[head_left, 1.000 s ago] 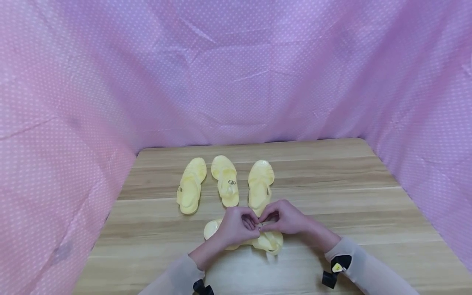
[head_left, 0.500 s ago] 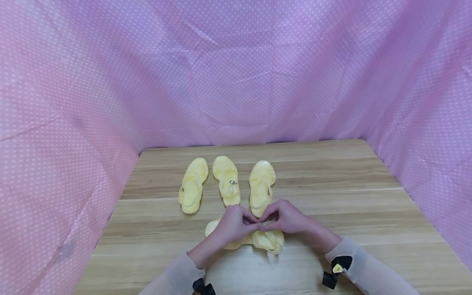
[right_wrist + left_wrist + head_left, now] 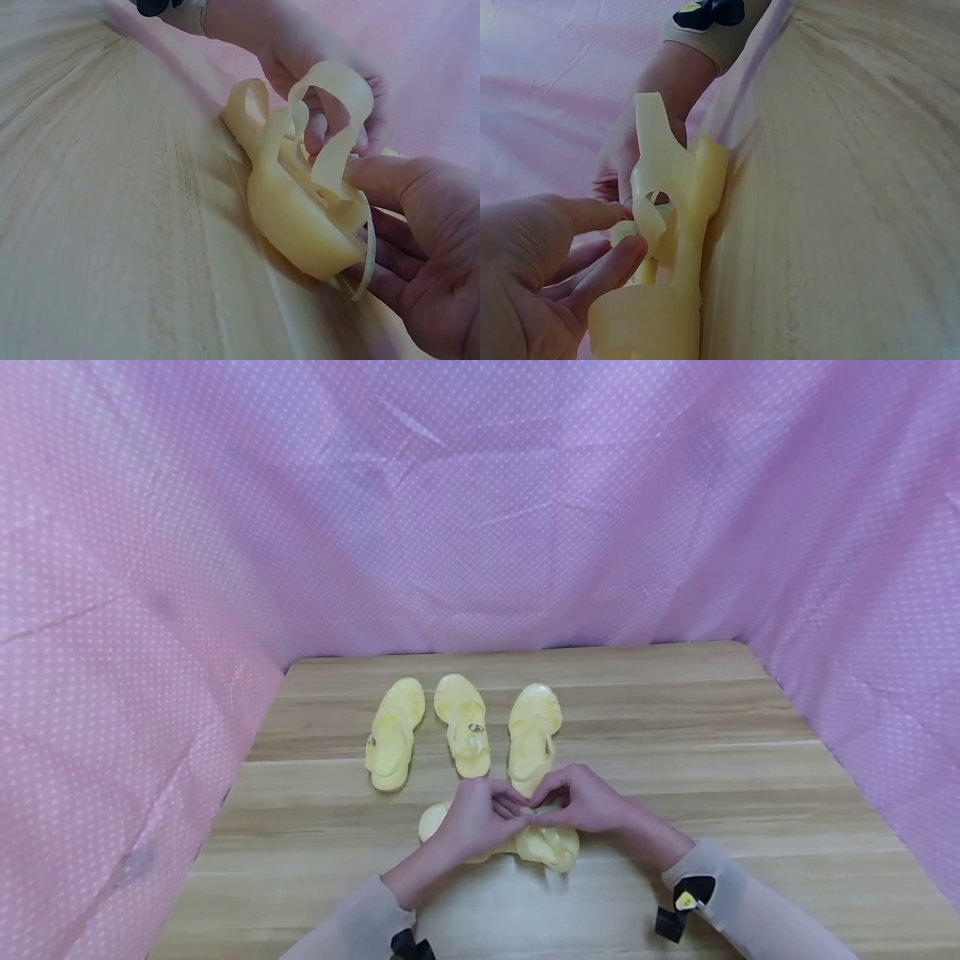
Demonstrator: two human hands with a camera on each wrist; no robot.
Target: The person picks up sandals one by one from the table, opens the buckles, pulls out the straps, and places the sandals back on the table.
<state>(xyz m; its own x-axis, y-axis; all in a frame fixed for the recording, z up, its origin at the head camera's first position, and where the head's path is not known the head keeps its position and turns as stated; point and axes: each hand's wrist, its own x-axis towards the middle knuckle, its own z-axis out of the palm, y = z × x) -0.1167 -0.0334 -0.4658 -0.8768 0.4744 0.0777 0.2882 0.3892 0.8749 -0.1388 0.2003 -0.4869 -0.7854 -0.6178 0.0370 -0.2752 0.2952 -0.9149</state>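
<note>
A pale yellow jelly sandal (image 3: 552, 852) lies crosswise near the front of the table, its toe and heel showing to either side of the hands. My left hand (image 3: 480, 820) pinches a small piece of its strap (image 3: 625, 231) between thumb and fingertip. Across from it, my right hand (image 3: 588, 802) holds the strap area with bent fingers, thumb meeting the left fingertips. In the right wrist view, looped straps (image 3: 341, 142) stand up from the sandal in front of the right thumb. The fingers partly hide the spot where they meet.
Three more yellow sandals stand in a row behind: one at left (image 3: 392, 735), one in the middle (image 3: 462, 727) with a dark oval mark, one at right (image 3: 534, 735) whose heel is close to the hands. Pink dotted cloth (image 3: 480, 527) surrounds the wooden table (image 3: 675, 727).
Both hands stay at the same strap. The left fingers straighten, then bend a little again, and the fingertips shift slightly. The sandals in the row stay put.
</note>
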